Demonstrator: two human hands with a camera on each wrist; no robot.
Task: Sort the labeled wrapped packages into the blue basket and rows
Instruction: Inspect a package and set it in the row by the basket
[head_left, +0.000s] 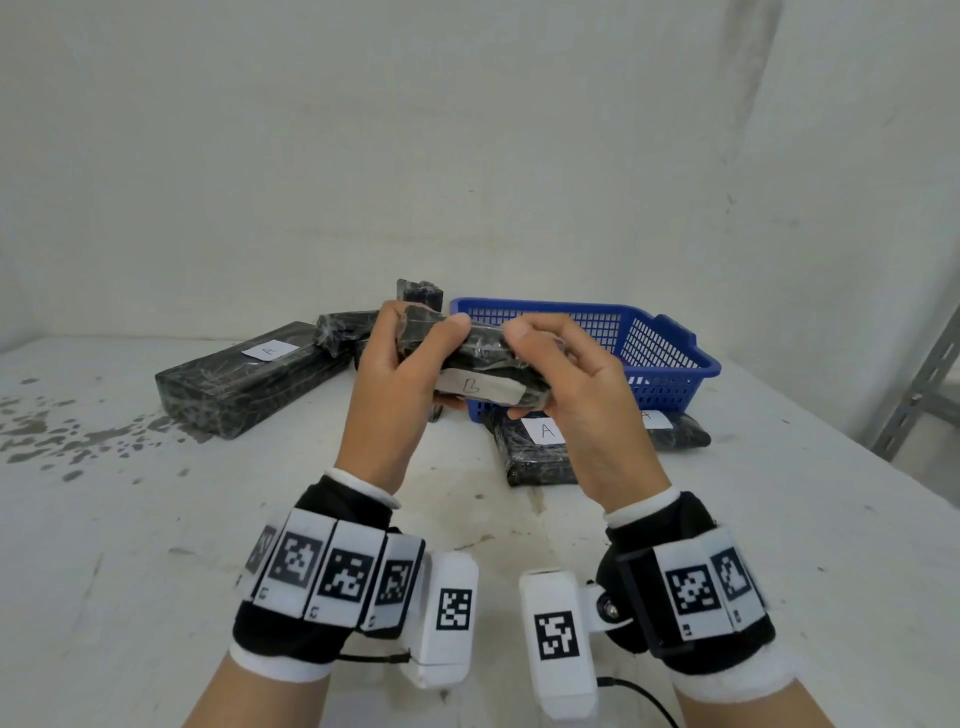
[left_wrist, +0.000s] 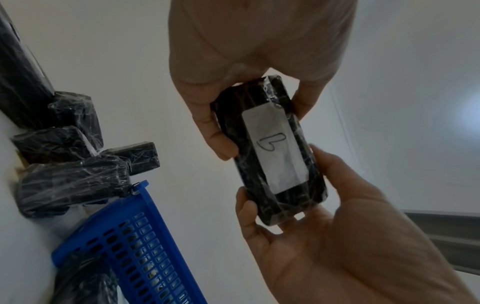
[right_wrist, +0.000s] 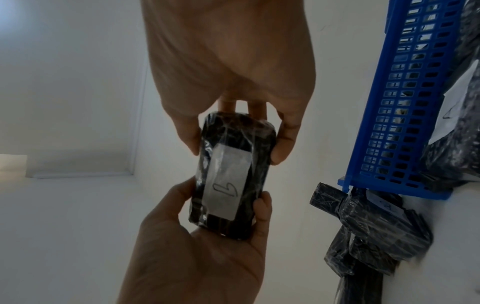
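Note:
Both my hands hold one small black wrapped package (head_left: 483, 358) in the air, in front of the blue basket (head_left: 670, 358). Its white label (head_left: 478, 387) carries a handwritten mark and faces me. My left hand (head_left: 410, 364) grips the package's left end, thumb on top and fingers under it. My right hand (head_left: 571, 384) grips the right end in the same way. The wrist views show the package (left_wrist: 270, 148) (right_wrist: 228, 179) pinched between the two hands, label towards the cameras.
A long black package labelled A (head_left: 244, 379) lies at the left. Smaller wrapped packages (head_left: 348, 327) are piled behind my hands. Two packages labelled A (head_left: 535, 452) lie in front of the basket. A metal shelf upright (head_left: 919, 384) stands at the right edge.

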